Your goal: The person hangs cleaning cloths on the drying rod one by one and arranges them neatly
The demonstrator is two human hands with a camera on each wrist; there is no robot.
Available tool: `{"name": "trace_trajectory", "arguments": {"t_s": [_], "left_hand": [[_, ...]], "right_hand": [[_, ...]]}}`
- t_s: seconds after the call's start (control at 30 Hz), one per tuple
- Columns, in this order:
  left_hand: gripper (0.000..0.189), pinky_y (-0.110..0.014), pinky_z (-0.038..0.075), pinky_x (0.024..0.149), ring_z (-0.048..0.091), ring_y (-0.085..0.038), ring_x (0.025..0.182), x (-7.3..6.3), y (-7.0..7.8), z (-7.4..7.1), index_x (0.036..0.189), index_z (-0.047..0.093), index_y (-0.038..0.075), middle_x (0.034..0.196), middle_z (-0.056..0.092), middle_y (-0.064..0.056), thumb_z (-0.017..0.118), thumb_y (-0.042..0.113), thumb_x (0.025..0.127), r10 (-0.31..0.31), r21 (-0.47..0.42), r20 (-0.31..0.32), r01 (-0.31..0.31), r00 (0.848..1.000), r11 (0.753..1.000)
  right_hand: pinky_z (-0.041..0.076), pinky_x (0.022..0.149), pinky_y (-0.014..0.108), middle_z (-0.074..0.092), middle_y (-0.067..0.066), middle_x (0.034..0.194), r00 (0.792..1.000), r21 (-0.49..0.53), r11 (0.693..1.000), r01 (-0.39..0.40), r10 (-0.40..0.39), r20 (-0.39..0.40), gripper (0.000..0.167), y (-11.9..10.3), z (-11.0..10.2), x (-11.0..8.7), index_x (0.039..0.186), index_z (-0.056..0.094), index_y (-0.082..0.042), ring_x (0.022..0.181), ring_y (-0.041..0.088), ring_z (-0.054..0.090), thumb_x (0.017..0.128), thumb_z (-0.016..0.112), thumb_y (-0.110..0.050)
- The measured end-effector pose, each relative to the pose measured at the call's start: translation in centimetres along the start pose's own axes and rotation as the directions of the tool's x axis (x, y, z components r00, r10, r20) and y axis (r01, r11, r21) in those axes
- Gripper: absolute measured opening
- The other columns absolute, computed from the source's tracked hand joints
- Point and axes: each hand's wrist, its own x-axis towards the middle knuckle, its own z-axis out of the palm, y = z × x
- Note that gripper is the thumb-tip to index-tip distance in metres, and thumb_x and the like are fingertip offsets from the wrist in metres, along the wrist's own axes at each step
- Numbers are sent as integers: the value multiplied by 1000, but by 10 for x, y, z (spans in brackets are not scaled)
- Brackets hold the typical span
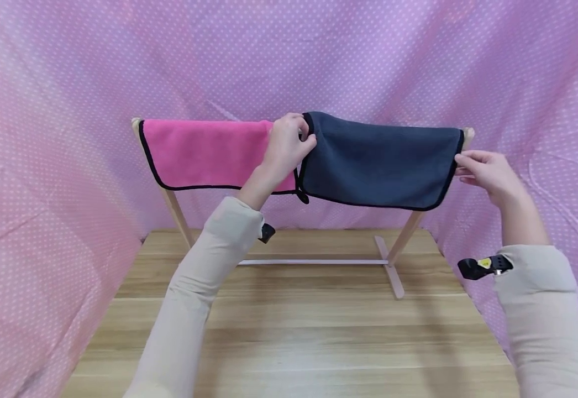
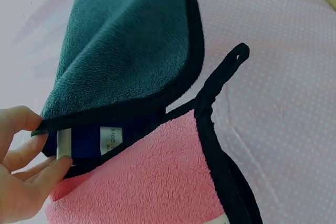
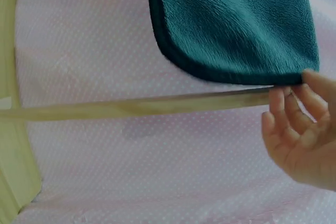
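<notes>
A dark grey towel (image 1: 378,163) with black edging hangs over the top of a wooden rack (image 1: 405,235), on its right half. My left hand (image 1: 287,141) pinches this towel's left edge near the top, where the towel meets a pink towel (image 1: 204,155) on the rack's left half. In the left wrist view, a white label (image 2: 111,139) shows under the grey towel's lifted edge, and a black loop (image 2: 231,66) sticks out from the pink towel's corner. My right hand (image 1: 490,172) pinches the grey towel's right edge, beside the rack's right post.
The rack stands on a wood-grain table (image 1: 309,331), with a white lower bar (image 1: 314,262) and a flat foot (image 1: 394,279) on the right. Pink polka-dot cloth (image 1: 368,55) surrounds the table at the back and sides. Each sleeve carries a small black camera (image 1: 473,269).
</notes>
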Motion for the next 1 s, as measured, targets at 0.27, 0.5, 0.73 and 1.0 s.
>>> {"name": "trace_trajectory", "arguments": {"t_s": [0.27,0.5,0.73,1.0], "left_hand": [[28,-37,45,89,56,-24,103,0,5,1,111,56,0,110,60,-13,61,10,85,-45,81,-8,46,999,996],[23,-33,47,88,57,-23,103,6,13,5,108,66,6,110,62,-8,51,9,91,-29,248,78,9,997,969],[27,-32,47,89,57,-22,103,10,15,9,113,65,8,110,62,-7,45,10,94,8,267,78,-29,997,963],[34,-34,53,74,55,-23,101,-2,7,-2,118,60,11,109,64,-4,47,1,88,39,161,-183,-9,982,987]], "right_hand": [[45,49,10,56,-9,58,990,16,993,117,-115,-75,24,0,14,6,69,66,-21,52,0,51,89,56,-14],[40,45,8,53,-13,50,948,-20,989,148,-148,-283,33,-10,17,11,60,63,-23,45,-2,47,88,54,-8],[40,52,6,54,-22,54,946,-228,968,108,-170,-275,33,-2,6,10,61,61,-35,52,-6,49,89,55,-18],[40,56,5,57,-25,61,967,-278,944,178,-219,-127,31,11,0,5,69,63,-37,59,-5,48,87,57,-12]]}}
